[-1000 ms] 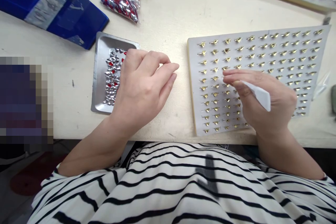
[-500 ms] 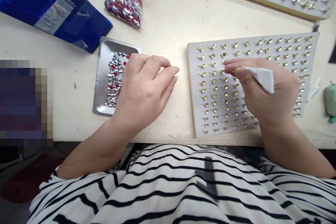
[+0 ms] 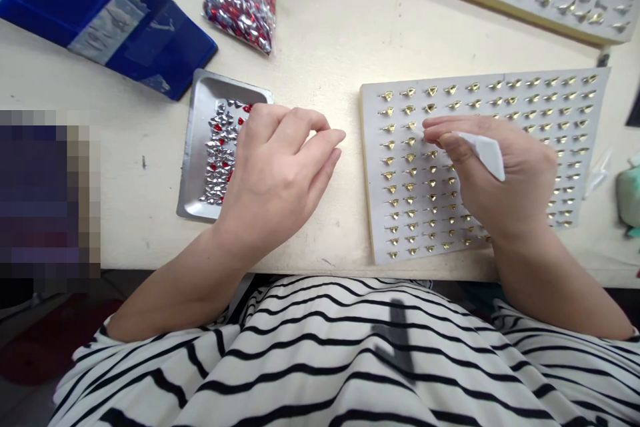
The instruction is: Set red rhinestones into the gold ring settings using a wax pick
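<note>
Head view, as I watch the feed from afar: a white pegboard point(image 3: 373, 227) studded with rows of gold heart-shaped settings point(image 3: 430, 173) lies on a cream workbench point(image 3: 320, 47). Left of the pegboard, the left hand point(image 3: 273, 177) hovers over a foil tray point(image 3: 193, 147) of red and silver rhinestones point(image 3: 220, 153), fingers curled toward the thumb; whether they pinch a stone I cannot tell. Over the pegboard, the right hand point(image 3: 493, 170) closes on a white paper wedge point(image 3: 487, 155), its fingertips among the upper rows. Beyond the pegboard lie a second gold-set board point(image 3: 500, 3), a plastic bag of stones point(image 3: 240, 3) and a blue bin point(image 3: 115, 27). The risk I see: a brushing wrist could dislodge settings, and a knock to the tray could scatter the rhinestones
</note>
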A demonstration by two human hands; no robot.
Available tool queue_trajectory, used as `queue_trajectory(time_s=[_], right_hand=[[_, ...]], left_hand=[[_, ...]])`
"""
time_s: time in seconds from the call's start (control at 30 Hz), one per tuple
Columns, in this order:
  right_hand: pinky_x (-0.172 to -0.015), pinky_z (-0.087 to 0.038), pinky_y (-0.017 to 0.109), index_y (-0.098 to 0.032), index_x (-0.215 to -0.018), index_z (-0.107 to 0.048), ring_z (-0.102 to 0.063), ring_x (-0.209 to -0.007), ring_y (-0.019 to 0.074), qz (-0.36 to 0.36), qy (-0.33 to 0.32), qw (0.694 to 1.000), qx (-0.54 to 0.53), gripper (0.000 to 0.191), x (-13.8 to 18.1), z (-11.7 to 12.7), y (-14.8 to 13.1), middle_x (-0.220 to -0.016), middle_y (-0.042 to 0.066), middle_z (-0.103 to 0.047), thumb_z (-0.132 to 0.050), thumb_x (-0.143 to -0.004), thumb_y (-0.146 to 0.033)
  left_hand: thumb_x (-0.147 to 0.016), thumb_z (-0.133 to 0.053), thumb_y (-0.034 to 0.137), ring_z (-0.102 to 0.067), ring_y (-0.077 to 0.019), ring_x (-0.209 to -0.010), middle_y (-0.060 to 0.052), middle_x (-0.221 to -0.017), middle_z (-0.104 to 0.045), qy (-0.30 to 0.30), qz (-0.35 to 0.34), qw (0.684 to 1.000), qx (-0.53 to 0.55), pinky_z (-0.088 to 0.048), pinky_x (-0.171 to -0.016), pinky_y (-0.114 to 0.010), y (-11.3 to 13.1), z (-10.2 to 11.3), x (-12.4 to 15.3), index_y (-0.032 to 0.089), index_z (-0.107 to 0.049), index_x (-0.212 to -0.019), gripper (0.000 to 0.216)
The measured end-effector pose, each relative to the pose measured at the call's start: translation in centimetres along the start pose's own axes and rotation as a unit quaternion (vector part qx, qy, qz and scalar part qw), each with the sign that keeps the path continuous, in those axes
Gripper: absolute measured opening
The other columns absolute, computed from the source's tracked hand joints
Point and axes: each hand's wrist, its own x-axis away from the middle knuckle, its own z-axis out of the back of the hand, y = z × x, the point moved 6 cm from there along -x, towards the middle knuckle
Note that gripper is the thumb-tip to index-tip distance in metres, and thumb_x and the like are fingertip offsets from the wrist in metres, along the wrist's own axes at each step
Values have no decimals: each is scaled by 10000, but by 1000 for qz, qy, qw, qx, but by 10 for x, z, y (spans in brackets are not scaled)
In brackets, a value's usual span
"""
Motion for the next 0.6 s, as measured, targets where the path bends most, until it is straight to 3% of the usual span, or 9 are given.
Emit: queue_trajectory(time_s=[0.4,0.6], right_hand=[[-888,-577,378,-248,-958,-682,-649,-966,137,-49,53,995,-65,195,1,18,-4,-982,-35,-680,-529,-851,-193],[-879,-578,357,-257,-951,-680,-645,-976,126,-44,37,997,-61,184,-9,13,1,-989,-46,-680,-521,-862,-231]], left_hand=[[-904,-531,207,-490,-242,-994,-42,-1083,-630,-21,27,999,30,-414,-861,-424,0,-2,1,243,-604,-1138,247],[-900,-527,195,-485,-241,-997,-39,-1093,-624,-21,26,999,30,-411,-870,-424,1,-1,2,243,-596,-1140,255]])
